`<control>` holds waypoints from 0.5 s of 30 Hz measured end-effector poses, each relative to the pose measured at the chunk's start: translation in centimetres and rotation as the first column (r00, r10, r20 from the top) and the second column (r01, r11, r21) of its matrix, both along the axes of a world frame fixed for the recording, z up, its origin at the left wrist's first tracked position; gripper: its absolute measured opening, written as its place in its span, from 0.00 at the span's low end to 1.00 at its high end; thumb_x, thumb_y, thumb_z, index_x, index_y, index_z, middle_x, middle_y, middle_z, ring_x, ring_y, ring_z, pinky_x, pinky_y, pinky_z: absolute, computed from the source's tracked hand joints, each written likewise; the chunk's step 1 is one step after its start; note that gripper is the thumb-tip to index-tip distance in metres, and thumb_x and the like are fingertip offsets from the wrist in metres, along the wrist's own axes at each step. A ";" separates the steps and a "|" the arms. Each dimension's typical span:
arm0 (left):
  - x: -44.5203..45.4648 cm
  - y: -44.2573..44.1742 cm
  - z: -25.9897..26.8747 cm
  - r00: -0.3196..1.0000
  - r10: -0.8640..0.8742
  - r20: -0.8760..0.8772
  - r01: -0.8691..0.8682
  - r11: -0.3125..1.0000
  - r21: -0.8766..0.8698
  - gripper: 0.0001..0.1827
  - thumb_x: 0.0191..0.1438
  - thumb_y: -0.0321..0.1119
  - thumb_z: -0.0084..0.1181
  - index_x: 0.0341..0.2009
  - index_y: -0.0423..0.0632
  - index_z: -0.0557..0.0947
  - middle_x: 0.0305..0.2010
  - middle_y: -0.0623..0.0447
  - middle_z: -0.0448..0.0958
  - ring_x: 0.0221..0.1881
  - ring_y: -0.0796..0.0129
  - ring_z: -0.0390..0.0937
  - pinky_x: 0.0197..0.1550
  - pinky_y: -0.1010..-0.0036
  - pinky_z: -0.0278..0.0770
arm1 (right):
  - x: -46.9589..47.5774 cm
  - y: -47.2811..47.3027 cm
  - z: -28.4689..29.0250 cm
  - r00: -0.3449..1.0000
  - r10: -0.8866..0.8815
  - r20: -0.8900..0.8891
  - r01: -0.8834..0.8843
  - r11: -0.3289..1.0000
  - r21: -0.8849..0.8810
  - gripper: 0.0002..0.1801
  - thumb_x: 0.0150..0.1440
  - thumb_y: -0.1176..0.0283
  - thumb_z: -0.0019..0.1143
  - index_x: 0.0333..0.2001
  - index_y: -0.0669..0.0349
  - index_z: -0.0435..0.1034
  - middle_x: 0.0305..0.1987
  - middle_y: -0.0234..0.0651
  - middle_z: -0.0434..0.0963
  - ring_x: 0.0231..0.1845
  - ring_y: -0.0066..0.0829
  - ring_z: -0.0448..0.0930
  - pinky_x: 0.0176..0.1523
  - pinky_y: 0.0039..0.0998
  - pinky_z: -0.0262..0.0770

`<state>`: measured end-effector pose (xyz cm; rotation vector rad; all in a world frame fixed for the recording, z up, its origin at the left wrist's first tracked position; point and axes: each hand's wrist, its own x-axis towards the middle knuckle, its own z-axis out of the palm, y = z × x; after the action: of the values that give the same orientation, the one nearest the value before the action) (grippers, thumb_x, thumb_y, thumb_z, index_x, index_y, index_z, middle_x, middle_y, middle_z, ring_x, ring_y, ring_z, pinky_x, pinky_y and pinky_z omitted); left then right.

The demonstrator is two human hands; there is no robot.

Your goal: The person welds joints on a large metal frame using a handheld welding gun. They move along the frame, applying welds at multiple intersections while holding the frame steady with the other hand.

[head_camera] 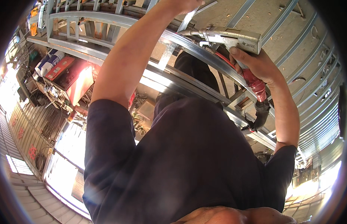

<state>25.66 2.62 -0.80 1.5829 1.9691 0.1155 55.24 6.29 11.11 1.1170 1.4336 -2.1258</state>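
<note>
A Jasic welding gun (237,39) is in my right hand (258,64), its handle wrapped in red tape and its cable bound in torn black wrap. The nozzle points left, close to the upper edge of a curved galvanized steel tube (207,54) of a metal frame. My left arm reaches up across the frame to the top edge of the picture, where my left hand (187,6) is partly cut off. It is beside a thin steel strip (188,20) that runs down to the tube near the nozzle. Whether the fingers hold the strip is not visible.
Parallel steel bars (285,25) fan out on the right above a concrete floor. Straight galvanized rails (159,79) cross the frame close before my body. A red metal box (78,84) and other clutter stand at the left. The black wrapped cable (261,114) hangs beside my right forearm.
</note>
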 end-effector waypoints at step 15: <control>-0.1 0.6 0.4 0.999 -0.032 0.040 0.035 0.997 -0.068 0.22 0.56 0.50 0.64 0.42 0.43 0.88 0.42 0.34 0.84 0.47 0.39 0.83 0.52 0.51 0.80 | -0.1 -0.1 0.1 0.999 0.041 0.006 -0.041 0.999 0.017 0.31 0.61 0.42 0.66 0.47 0.62 0.80 0.29 0.29 0.79 0.27 0.21 0.78 0.33 0.26 0.75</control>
<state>25.59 3.21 -0.38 1.5575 1.8962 0.0639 55.14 6.15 11.25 1.0896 1.4617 -2.0851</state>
